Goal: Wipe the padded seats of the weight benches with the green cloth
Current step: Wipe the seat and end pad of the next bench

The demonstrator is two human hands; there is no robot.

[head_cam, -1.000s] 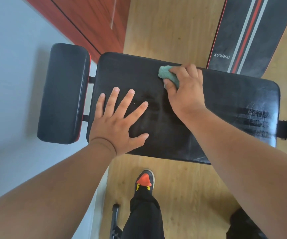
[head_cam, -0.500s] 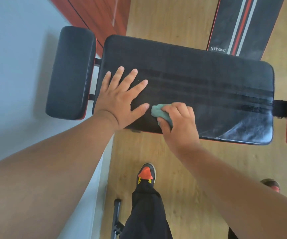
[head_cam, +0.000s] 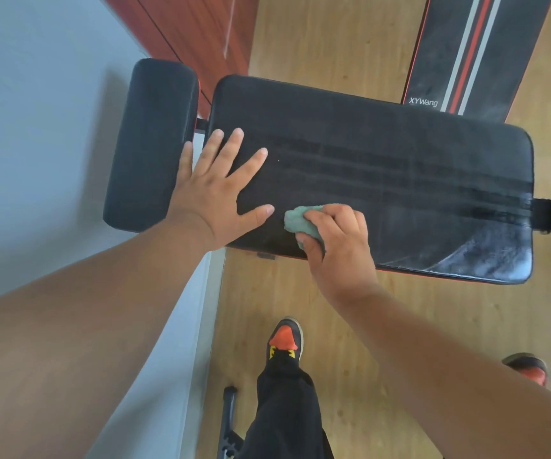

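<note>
Carried green cloth [head_cam: 301,222] in right hand [head_cam: 337,250] from far edge of seat pad [head_cam: 399,180] down to near edge, close beside left thumb. Left dark wiped streaks running lengthwise across the middle of the pad. Shifted left hand [head_cam: 214,193] slightly toward the pad's left end, little finger now over the gap. Brought second shoe [head_cam: 529,367] into sight at lower right.
</note>
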